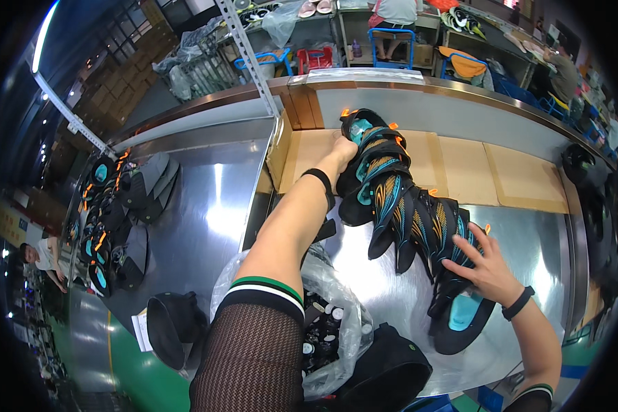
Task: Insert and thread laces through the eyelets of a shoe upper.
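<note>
A row of nested shoe uppers (419, 209), black with teal and orange patterning and orange pull tabs, slants across the metal table in front of me. At its far end, my left hand (345, 150) is closed on an upper with a teal lining, its fingertips partly hidden behind the black edge. Toward the near end, my right hand (489, 270) rests on the uppers with its fingers spread. Just below that hand, the last upper shows a teal inner sole (465, 311). Both of my wrists wear black bands.
Flattened cardboard (453, 165) lines the far side of the metal table (529, 261). A clear plastic bag (353, 343) with small dark, white-topped items sits under my left arm. More shoe uppers (154, 185) lie at left, and black shoe pieces (388, 364) near the front.
</note>
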Tool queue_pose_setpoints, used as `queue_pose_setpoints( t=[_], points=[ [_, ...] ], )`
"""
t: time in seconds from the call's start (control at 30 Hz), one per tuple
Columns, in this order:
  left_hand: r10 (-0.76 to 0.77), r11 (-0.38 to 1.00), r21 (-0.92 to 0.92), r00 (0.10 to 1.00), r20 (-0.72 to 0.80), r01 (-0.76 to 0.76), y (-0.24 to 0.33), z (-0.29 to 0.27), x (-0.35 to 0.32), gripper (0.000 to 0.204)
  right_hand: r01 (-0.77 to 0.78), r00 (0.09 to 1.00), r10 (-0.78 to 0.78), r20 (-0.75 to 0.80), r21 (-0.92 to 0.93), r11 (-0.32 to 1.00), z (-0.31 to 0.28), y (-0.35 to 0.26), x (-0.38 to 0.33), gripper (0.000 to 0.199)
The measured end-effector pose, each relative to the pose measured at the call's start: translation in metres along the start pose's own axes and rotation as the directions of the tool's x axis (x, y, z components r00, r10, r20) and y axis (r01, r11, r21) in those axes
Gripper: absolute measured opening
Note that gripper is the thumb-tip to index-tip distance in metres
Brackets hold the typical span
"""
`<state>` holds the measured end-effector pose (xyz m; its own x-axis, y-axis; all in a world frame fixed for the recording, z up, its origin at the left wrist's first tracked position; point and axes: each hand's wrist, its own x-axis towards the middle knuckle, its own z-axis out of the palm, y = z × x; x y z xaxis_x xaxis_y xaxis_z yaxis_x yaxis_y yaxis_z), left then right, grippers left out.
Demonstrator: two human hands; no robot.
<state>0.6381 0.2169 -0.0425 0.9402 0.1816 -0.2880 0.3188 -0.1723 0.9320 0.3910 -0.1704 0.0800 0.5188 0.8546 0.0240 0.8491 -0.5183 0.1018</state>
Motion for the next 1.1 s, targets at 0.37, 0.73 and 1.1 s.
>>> queue_pose_setpoints(
  t=[0.37,0.73,1.1],
  points=[
    [0.059,0.987,0.159,0.95,-0.307,-0.01,0.009,0.043,-0.117,0.033,-0.036,0.971,0.086,-0.221,0.22,0.975,0.032,0.003,0.006,0.021],
    [0.34,0.886,-0.009,0.664,-0.665,-0.463,0.142,-0.163,-0.244,0.037,0.225,0.87,-0.222,-0.44,-0.047,0.973,-0.137,-0.034,0.111,0.018],
    [0.331,0.923,0.19,0.436,-0.837,-0.336,0.108,-0.577,-0.483,0.031,0.717,0.542,-0.464,-0.701,0.098,0.69,-0.244,-0.353,0.333,0.036]
  ],
)
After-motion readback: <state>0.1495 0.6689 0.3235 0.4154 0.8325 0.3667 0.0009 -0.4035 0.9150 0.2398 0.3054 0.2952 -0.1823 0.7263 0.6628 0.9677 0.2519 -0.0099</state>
